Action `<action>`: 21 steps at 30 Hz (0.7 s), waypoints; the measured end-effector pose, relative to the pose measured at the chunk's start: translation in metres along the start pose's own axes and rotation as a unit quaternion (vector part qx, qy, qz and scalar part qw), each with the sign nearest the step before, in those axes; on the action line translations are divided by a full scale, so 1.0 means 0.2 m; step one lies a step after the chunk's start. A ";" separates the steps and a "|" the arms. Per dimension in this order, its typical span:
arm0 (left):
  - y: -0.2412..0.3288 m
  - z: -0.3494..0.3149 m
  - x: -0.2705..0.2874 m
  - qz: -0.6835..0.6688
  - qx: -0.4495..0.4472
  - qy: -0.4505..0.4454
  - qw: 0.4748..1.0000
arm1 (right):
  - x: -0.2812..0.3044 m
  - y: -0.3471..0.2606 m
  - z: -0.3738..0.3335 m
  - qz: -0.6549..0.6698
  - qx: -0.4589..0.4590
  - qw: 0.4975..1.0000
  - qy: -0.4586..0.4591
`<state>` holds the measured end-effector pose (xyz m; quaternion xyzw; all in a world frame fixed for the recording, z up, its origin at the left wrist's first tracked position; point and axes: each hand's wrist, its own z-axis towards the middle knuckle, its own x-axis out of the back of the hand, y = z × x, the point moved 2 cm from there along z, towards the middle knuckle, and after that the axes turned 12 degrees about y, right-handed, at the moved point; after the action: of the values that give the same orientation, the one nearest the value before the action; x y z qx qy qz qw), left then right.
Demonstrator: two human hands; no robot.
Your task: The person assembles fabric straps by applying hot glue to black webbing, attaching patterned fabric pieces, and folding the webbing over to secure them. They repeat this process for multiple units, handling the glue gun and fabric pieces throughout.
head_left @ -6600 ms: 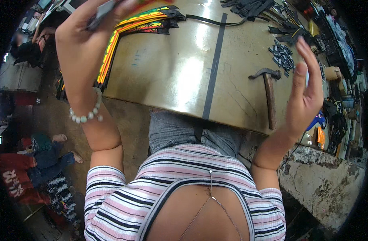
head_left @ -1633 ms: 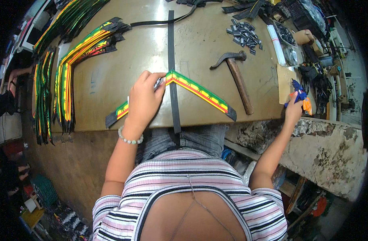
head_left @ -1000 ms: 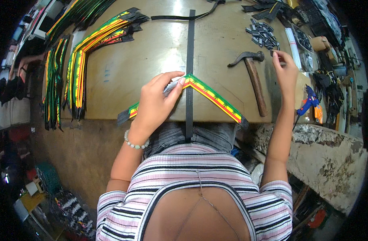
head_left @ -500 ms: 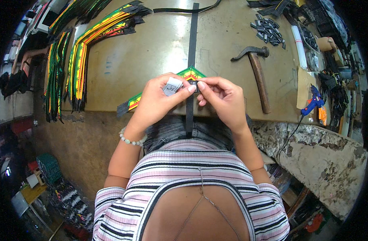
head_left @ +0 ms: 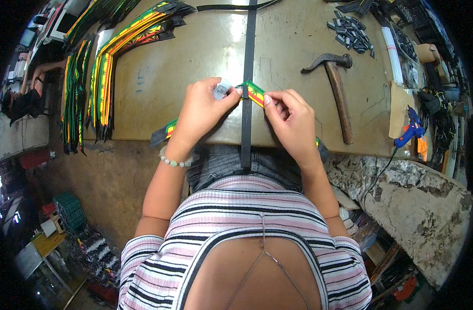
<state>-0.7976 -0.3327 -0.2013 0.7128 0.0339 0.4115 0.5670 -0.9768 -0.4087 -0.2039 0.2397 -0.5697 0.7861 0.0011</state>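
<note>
Green-edged band (head_left: 256, 98): left hand (head_left: 208, 106), grip narrow, holds pale label (head_left: 222, 89), thumb at black tag (head_left: 245, 93); right hand (head_left: 292, 114) pinches band; seat tag squarely.

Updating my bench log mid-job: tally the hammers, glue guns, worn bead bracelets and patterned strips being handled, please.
Hammer: 1
Blue glue gun: 1
Bead bracelet: 1
Patterned strip being handled: 1
Total: 4
</note>
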 end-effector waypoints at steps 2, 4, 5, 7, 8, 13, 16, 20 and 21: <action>0.01 -0.01 -0.01 0.009 -0.031 0.027 0.999 | 0.01 -0.01 0.00 0.007 -0.002 1.000 -0.005; 0.01 -0.02 -0.01 0.014 -0.051 0.049 0.997 | 0.03 -0.04 0.01 0.010 -0.013 0.998 -0.054; 0.02 -0.02 -0.01 0.013 -0.056 0.056 0.997 | 0.06 -0.05 0.00 0.008 -0.021 0.996 -0.092; 0.02 -0.02 -0.01 0.007 -0.063 0.058 0.996 | 0.10 -0.11 -0.03 -0.023 0.146 0.974 -0.170; 0.02 -0.02 -0.01 0.003 -0.064 0.054 0.996 | 0.12 -0.13 -0.06 -0.038 0.234 0.951 -0.200; 0.01 -0.03 -0.02 -0.019 -0.112 0.063 0.992 | 0.06 -0.09 -0.20 -0.116 0.287 0.924 -0.225; 0.00 -0.04 -0.03 -0.020 -0.126 0.070 0.989 | 0.02 -0.05 -0.17 -0.122 0.283 0.924 -0.227; -0.01 -0.04 -0.02 -0.012 -0.115 0.060 0.991 | 0.02 -0.07 0.01 -0.119 0.312 0.915 -0.227; -0.01 -0.04 -0.01 -0.008 -0.116 0.058 0.991 | 0.02 -0.09 0.07 -0.100 0.290 0.924 -0.230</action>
<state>-0.8034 -0.3273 -0.2038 0.6164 0.0247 0.4488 0.6465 -0.9702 -0.4172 -0.1836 0.4593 -0.2744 0.8361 -0.1208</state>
